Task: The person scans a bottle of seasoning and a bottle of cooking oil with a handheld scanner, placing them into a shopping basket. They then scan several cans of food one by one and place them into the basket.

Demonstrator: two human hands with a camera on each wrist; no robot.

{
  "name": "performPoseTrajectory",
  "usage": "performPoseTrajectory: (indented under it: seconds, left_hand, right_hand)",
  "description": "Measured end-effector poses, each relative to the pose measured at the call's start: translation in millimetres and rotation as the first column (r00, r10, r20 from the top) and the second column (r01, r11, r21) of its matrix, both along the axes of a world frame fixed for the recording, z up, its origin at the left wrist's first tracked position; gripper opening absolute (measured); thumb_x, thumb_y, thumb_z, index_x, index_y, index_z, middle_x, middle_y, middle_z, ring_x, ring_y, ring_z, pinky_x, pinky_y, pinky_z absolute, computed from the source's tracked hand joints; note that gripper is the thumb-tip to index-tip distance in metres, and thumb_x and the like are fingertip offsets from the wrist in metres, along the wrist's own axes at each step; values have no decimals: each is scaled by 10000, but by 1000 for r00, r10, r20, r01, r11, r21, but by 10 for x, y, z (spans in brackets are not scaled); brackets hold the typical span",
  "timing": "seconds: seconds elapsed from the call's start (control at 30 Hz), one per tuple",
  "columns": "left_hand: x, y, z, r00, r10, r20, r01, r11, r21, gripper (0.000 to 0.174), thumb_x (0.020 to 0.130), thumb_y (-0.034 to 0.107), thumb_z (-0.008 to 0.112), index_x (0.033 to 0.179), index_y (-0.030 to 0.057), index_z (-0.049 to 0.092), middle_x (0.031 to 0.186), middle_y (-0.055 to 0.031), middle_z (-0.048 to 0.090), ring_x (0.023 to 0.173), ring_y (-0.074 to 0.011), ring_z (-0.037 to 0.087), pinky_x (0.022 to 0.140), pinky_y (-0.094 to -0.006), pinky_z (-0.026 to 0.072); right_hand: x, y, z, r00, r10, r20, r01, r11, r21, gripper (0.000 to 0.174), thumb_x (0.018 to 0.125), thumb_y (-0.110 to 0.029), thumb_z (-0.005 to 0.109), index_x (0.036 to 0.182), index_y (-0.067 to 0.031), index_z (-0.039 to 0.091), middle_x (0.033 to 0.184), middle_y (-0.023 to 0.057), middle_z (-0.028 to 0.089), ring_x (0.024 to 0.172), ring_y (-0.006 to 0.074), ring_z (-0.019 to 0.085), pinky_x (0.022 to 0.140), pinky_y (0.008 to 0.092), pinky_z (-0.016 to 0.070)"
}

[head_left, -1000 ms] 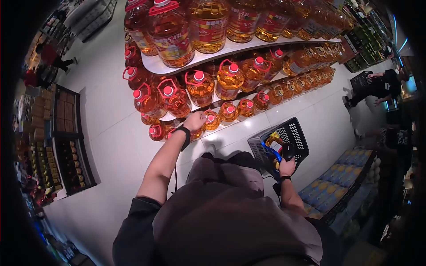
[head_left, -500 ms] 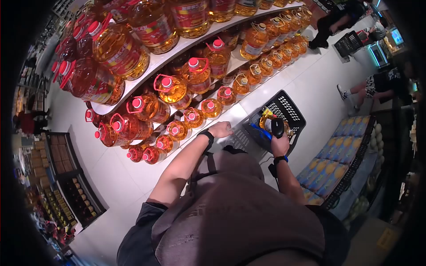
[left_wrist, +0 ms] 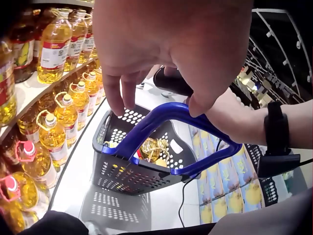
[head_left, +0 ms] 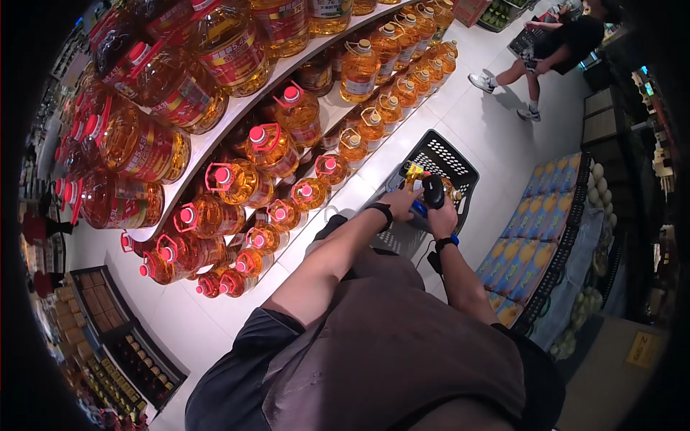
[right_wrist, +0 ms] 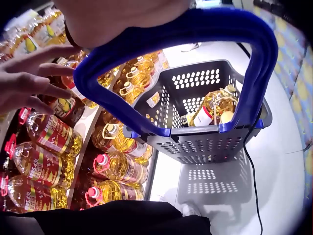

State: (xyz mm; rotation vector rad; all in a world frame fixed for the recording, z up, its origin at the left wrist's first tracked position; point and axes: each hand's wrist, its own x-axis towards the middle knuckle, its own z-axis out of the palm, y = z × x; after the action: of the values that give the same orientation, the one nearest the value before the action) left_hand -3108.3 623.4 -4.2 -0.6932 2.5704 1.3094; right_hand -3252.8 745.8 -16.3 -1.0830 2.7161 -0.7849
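My right hand grips the blue handle of a dark grey perforated shopping basket. A rounded black object shows at the top of that hand in the head view; its kind is unclear. My left hand has come close beside the handle, with its fingers extended and nothing held, as the right wrist view shows of its fingers. In the left wrist view its thumb overlaps the handle. Inside the basket lies a bottle of golden oil with a white and red label.
Shelves of large oil bottles with red caps run along my left, with a lower row of smaller bottles. Blue and yellow cartons are stacked on the right. A person is on the floor ahead.
My left hand has moved from the lower row of bottles over to the basket handle. The shelves have turned in the head view. The right hand keeps its grip.
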Motion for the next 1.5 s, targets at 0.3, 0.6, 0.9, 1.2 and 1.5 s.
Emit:
performPoseTrajectory:
  seconds: [0.3, 0.6, 0.9, 1.2, 1.5]
  left_hand:
    - [-585, -100, -485, 914, -360, 189, 392, 904, -170, 503, 768, 335, 775, 1203, 115, 650, 1234, -155, 625, 1225, -330, 559, 986, -461, 485]
    - [-803, 2, -582, 887, -459, 55, 462, 882, -91, 359, 767, 316, 716, 1023, 65, 728, 1029, -181, 723, 1005, -340, 692, 867, -475, 539]
    - [-1324, -280, -298, 827, -541, 152, 559, 819, -128, 299, 756, 276, 692, 873, 4, 736, 933, -222, 726, 917, -364, 707, 831, -458, 562]
    - [-1574, -755, -330, 899, -330, 289, 406, 875, -264, 287, 669, 202, 648, 891, 55, 753, 918, -234, 720, 942, -380, 699, 844, -461, 556]
    - [-1170, -763, -177, 878, -390, 278, 429, 899, -91, 258, 718, 295, 700, 828, 64, 738, 862, -215, 710, 895, -402, 684, 810, -490, 552]
  right_hand:
    - [-450, 697, 118, 882, -460, -98, 470, 867, 166, 266, 781, -170, 730, 972, -13, 632, 935, 220, 690, 910, 437, 655, 827, 503, 506]
    - [-498, 421, -258, 739, -674, -13, 674, 738, 48, 226, 756, -171, 742, 919, -42, 655, 886, 213, 696, 877, 436, 664, 800, 504, 511]
    - [-909, 214, -265, 814, -568, 120, 579, 809, -104, 216, 774, -141, 768, 914, -27, 650, 863, 197, 701, 835, 415, 672, 747, 467, 512]
    - [-1167, -281, -184, 922, -199, 332, 206, 978, 15, 266, 788, -196, 727, 997, -42, 665, 982, 229, 692, 959, 442, 648, 859, 510, 501]
    - [-2115, 874, -996, 806, -198, 558, 189, 979, 76, 318, 832, -261, 751, 939, 33, 696, 733, 125, 696, 636, 214, 675, 604, 368, 530]
